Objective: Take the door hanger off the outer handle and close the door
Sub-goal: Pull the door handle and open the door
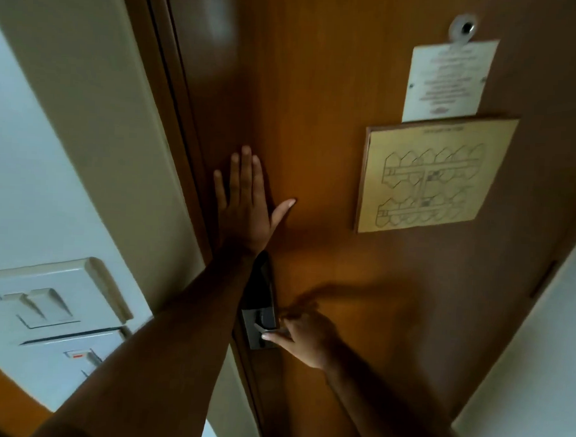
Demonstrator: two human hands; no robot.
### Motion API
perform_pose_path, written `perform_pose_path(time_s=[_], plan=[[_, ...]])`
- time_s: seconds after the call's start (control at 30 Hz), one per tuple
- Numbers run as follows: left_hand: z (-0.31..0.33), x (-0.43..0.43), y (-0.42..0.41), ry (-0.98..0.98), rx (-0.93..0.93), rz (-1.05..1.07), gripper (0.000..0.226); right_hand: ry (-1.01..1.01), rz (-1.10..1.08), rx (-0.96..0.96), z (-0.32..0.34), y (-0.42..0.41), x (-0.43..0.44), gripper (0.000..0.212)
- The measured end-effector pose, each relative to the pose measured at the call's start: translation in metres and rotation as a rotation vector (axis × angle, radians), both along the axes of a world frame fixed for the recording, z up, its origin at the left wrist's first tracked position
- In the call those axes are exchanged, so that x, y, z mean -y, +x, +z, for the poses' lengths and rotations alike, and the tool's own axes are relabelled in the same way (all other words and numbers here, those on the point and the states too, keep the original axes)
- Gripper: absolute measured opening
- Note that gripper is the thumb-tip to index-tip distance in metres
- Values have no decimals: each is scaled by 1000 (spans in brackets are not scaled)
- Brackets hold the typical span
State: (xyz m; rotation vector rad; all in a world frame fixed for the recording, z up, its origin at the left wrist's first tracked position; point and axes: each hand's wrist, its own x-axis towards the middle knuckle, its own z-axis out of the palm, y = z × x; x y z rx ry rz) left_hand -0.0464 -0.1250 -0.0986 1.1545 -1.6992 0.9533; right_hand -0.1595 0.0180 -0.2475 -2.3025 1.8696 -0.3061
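Observation:
The brown wooden door [335, 88] fills the middle of the view, seen from inside, its left edge against the frame [173, 97]. My left hand [248, 200] lies flat on the door near that edge, fingers spread. Lower down, my right hand [304, 334] is blurred and its fingers touch the dark lock plate [259, 316], at the small latch knob. No door hanger is in view, and no handle lever shows clearly.
A gold floor-plan plaque [430, 175] and a white notice sheet [447, 80] hang on the door below the peephole [465, 28]. White wall switches [52, 303] sit on the left wall. A pale wall [538, 361] stands at the right.

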Motion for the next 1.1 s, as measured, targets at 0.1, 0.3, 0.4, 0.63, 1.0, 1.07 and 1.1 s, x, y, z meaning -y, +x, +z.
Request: perform_pose_path(time_s=[0.1, 0.3, 0.4, 0.63, 1.0, 1.07, 1.1], plan=[[-7, 13, -2, -92, -26, 25, 102, -24, 37, -80, -22, 12, 23, 74], [-6, 14, -5, -138, -59, -3, 101, -92, 79, -65, -57, 28, 63, 84], [-5, 16, -6, -155, -73, -7, 101, -133, -6, 6, -84, 30, 71, 94], [-9, 18, -8, -188, -84, -26, 99, -409, -82, 192, -96, 31, 61, 68], [-2, -18, -5, -121, -77, 15, 98, -206, -108, 74, -82, 37, 21, 69], [-1, -38, -1, -104, -62, 19, 98, -186, -92, 45, -79, 38, 3, 66], [-1, -46, 0, -94, -52, 24, 98, -190, -91, 19, -78, 36, -6, 67]])
